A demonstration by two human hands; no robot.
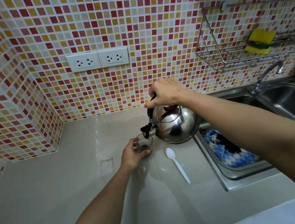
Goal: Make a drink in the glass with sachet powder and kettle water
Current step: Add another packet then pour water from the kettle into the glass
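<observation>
Steel kettle (176, 125) is held above the worktop (59, 187) by the right hand (164, 92), whose fingers (152, 92) are clamped around the black handle at its top. The kettle is tilted to the left, with its black-tipped spout directly over the rim of the glass (146, 147). Whether water is leaving the spout cannot be told.

The glass stands upright on the worktop, just left of the kettle body. Dark powder or liquid is seen in its lower part; which of the two cannot be told. The glass is gripped from the left by the left hand (132, 155), with the fingers (144, 152) wrapped around its near side and the thumb at its far side.

A white plastic spoon (177, 163) lies flat on the worktop just right of the glass, bowl at the far end, handle pointing near and right. It is touched by neither hand.

A small transparent wrapper (106, 165) lies flat on the worktop to the left of the left hand.

A steel sink (253, 99) is set into the worktop on the right, and a blue and white cloth (227, 152) lies on its drainer. A tap (268, 76) stands at the far side of the sink. A wire rack (228, 53) on the tiled wall carries a yellow sponge (260, 40).
</observation>
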